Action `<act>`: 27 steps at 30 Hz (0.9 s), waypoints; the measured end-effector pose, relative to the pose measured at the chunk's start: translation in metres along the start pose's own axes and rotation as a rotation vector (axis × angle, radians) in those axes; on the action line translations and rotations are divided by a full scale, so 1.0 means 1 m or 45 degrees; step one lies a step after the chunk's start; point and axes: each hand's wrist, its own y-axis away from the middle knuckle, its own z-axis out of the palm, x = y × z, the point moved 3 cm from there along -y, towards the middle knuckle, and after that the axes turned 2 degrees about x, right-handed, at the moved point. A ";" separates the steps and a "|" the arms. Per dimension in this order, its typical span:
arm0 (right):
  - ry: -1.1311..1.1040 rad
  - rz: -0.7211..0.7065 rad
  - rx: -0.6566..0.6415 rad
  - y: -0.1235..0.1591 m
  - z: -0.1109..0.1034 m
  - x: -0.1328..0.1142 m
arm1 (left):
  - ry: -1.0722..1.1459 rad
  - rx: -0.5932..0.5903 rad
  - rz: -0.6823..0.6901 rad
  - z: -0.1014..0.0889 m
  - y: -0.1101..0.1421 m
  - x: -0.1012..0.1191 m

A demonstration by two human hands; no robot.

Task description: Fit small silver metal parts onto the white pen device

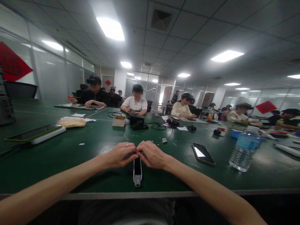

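My left hand [121,155] and my right hand [152,154] meet fingertip to fingertip just above the green table. Both are closed in a pinch, and whatever lies between the fingers is too small to make out. A ring sits on a left finger. Below the fingertips, a slim white device with a black face [137,172] lies lengthwise towards me, its far part hidden by the hands. Just beyond the right hand is a small silvery piece [164,140], with tiny scraps around it.
On the right are a phone [203,153] and a water bottle [245,150]. A green-edged tablet-like device [35,132] rests at left near a plastic-wrapped packet [72,122]. Ahead stand a small cardboard box [119,121] and a black stand [137,121]. Several people sit across the table [98,184].
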 end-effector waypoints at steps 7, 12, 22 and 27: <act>0.026 0.026 -0.063 0.005 0.010 0.007 | 0.127 -0.075 -0.118 0.003 0.000 -0.007; 0.061 0.011 -0.032 0.006 0.010 0.009 | 0.310 -0.046 -0.186 0.003 -0.002 -0.006; 0.038 0.058 0.033 0.008 0.007 0.016 | 0.476 -0.078 -0.334 -0.001 -0.003 -0.015; 0.086 0.092 0.063 0.011 0.000 0.027 | 0.353 -0.103 -0.325 -0.003 0.004 -0.040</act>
